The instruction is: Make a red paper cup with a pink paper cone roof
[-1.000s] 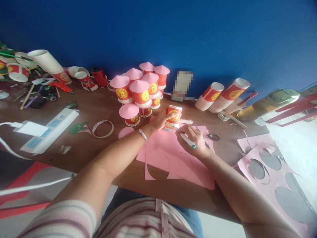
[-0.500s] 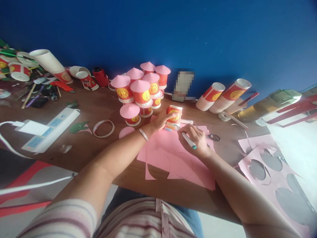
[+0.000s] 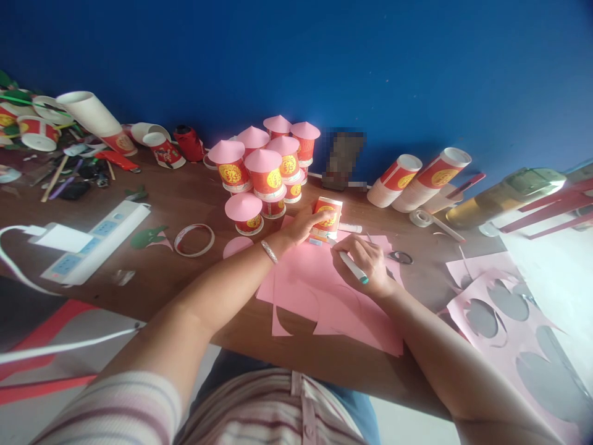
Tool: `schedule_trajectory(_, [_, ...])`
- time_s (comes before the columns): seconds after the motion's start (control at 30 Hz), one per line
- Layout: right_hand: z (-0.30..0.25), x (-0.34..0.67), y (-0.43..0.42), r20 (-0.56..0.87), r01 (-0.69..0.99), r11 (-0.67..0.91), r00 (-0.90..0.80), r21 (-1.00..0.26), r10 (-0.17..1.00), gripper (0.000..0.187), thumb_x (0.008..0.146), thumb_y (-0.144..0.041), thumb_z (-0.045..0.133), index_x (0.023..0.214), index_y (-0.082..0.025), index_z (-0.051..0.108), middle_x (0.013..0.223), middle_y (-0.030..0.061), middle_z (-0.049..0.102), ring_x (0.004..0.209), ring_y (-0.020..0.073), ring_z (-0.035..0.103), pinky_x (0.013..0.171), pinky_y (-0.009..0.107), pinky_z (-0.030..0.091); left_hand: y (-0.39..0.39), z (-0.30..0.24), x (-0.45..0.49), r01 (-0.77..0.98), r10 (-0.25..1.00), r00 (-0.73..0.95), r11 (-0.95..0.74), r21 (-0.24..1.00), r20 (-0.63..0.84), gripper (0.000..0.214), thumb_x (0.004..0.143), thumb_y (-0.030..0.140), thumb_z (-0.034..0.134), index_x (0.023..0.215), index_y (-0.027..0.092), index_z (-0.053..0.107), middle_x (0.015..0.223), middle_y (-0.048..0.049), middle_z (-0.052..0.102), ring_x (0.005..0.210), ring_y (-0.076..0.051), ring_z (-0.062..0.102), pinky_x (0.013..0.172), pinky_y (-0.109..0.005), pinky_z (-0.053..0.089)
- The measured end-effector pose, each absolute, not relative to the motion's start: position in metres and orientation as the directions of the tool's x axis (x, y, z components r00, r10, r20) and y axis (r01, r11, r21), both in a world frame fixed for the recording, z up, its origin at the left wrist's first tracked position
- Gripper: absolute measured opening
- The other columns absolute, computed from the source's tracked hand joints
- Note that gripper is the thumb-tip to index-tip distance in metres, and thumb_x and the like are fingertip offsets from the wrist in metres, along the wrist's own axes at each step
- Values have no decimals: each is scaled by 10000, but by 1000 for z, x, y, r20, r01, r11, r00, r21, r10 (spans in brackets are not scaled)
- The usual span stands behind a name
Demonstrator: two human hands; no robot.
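My left hand is wrapped round a red and white paper cup with a yellow emblem, its thumb across the front. A white marker with a green end is gripped in my right hand, its tip close to the cup's white lower band. Pink paper sheets with curved cut-outs lie under both hands. Just behind my left hand stand several red cups with pink cone roofs, some stacked on others. Scissors lie partly visible right of my right hand.
Two leaning stacks of paper cups stand at the back right, near a tape roll and a gold bottle. A power strip, a tape ring and a cluttered pile of tools are on the left. Cut pink scraps hang at the right edge.
My right hand and the marker have shifted very slightly; the left hand still holds the cup in nearly the same place. The pixelated upright object by the wall has turned from light to dark.
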State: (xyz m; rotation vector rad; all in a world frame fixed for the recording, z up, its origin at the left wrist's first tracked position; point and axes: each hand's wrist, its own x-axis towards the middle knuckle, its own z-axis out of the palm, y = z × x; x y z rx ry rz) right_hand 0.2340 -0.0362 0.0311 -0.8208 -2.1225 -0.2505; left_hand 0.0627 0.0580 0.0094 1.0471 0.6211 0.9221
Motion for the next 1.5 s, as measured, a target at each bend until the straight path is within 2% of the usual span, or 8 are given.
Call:
schedule_trajectory(0.2, [30,234,-36,761,629,769,-442,-116,476,163,961,-64,570,930,-224,554,736,-19,640,600,113,578,536,246,428,59,5,64,-320,883,470,176,931,-6,440,795,442,799,1071,149,620,938,-54,673,841,-190,644,737,-336,509])
schedule_trajectory(0.47, [31,235,-36,745,634,762,-446,-129,497,161,962,-67,574,944,-227,568,756,-13,667,617,122,610,557,258,445,59,5,62,-313,872,489,177,933,-1,467,805,466,801,1099,148,626,978,-62,679,866,-188,655,737,-323,518])
schedule_trajectory(0.8, [30,235,-36,719,676,728,-448,-117,531,140,989,-100,566,938,-227,592,771,-5,677,648,136,649,574,263,480,58,5,62,-284,872,490,157,946,3,436,823,458,780,1082,149,614,931,-47,659,835,-182,655,718,-312,517])
schedule_trajectory(1.07, [31,240,-36,772,616,756,-364,-220,521,118,992,-148,579,923,-239,610,739,-11,692,605,136,655,586,273,519,56,12,62,-280,867,497,178,943,-16,461,775,460,812,1073,157,634,920,-48,680,809,-181,649,727,-319,512])
schedule_trajectory(1.2, [39,252,-33,780,645,726,-319,-237,538,163,1031,-145,545,1104,-237,658,706,-28,695,549,128,640,566,261,501,58,11,60,-263,862,499,242,934,-83,479,805,493,801,1124,165,660,887,-60,705,799,-215,672,688,-333,526])
schedule_trajectory(1.3, [51,264,-14,787,734,662,-317,-149,529,243,1045,-149,527,1231,-224,664,811,21,758,667,161,699,619,278,516,62,5,61,-281,861,502,249,927,-79,542,754,528,852,1105,170,646,924,-57,707,821,-209,679,699,-327,539])
schedule_trajectory(1.4, [63,279,20,774,838,545,-351,10,526,248,1037,-159,535,1220,-219,692,1031,89,809,930,229,741,686,312,522,66,0,61,-308,868,489,260,915,-82,611,720,548,875,1141,180,628,955,-48,707,836,-199,681,719,-319,543])
schedule_trajectory(1.5, [67,292,60,681,858,492,-450,149,578,258,1036,-161,521,1221,-216,692,1256,120,784,1136,286,694,803,372,532,65,1,61,-310,873,478,272,911,-98,594,732,545,854,1140,177,629,954,-52,702,833,-199,682,701,-307,538])
